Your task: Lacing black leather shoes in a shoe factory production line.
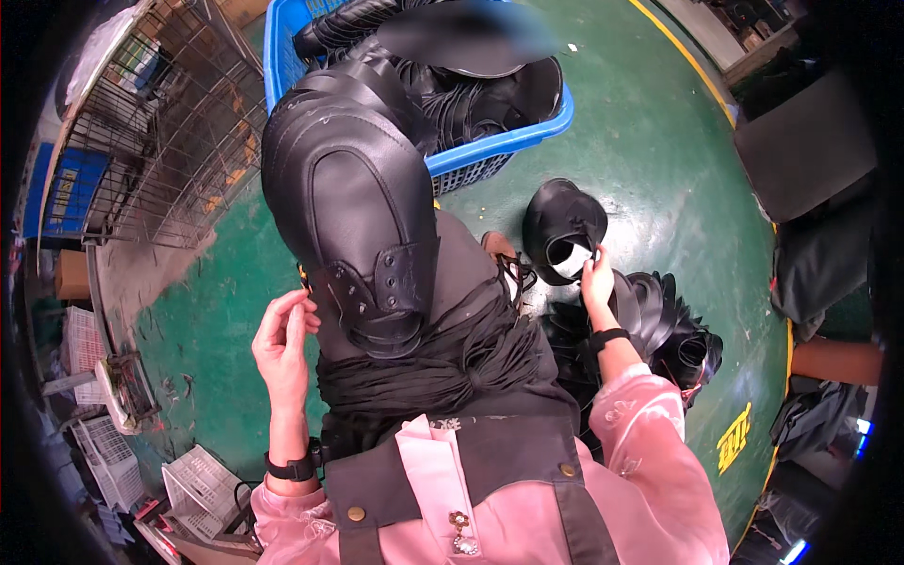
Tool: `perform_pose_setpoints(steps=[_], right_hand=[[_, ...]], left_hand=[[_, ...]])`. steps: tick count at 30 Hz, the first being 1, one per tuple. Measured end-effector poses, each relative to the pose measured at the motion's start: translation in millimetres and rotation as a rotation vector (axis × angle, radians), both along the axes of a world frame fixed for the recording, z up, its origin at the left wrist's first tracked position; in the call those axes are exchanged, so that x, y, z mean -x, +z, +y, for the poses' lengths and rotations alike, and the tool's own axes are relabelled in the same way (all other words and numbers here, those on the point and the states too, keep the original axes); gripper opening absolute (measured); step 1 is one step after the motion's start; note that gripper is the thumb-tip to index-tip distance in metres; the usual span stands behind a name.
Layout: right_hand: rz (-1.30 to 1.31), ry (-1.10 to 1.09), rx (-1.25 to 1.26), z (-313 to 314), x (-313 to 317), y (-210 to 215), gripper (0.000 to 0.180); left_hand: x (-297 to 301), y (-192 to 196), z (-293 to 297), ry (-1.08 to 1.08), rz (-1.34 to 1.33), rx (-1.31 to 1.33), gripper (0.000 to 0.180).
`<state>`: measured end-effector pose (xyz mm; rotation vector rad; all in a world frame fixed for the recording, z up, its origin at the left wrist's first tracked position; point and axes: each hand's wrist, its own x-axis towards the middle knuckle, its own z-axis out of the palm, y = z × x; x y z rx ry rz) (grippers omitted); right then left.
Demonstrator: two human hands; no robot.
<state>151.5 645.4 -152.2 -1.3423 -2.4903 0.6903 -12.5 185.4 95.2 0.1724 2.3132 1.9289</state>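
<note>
As this upper (548, 219) is looking light and supple, we are pinching its rim (569, 235) with our right hand (597, 286), our left hand (283, 331) half-curled, its hold unclear.

In the basket (513, 141) lie stacked shoe uppers (460, 115). Nearer you than the basket, a single upper (363, 202) rests on your lap (523, 367). Left of the basket stands a wire rack (193, 118). Nearer you and right of the basket, your right grip (597, 281) holds a loose upper (556, 221); closer still, a pile of uppers (650, 315) lies on the floor (673, 179).
</note>
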Motion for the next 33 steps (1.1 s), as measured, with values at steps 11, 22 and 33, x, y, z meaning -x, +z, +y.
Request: perform_pose_setpoints(steps=[11, 22, 33], right_hand=[[-0.236, 0.031, 0.079, 25.5, 38.8, -85.1, 0.036], [-0.075, -0.216, 0.107, 21.2, 33.8, -92.1, 0.042], [-0.228, 0.137, 0.773, -76.9, 50.1, -81.0, 0.087]], left_hand=[[-0.5, -10.9, -7.1, 0.083, -0.167, 0.105, 0.016], [-2.2, -12.2, -6.7, 0.113, -0.233, 0.068, 0.013], [-7.8, -23.5, -12.1, 0.050, -0.262, -0.030, 0.015]])
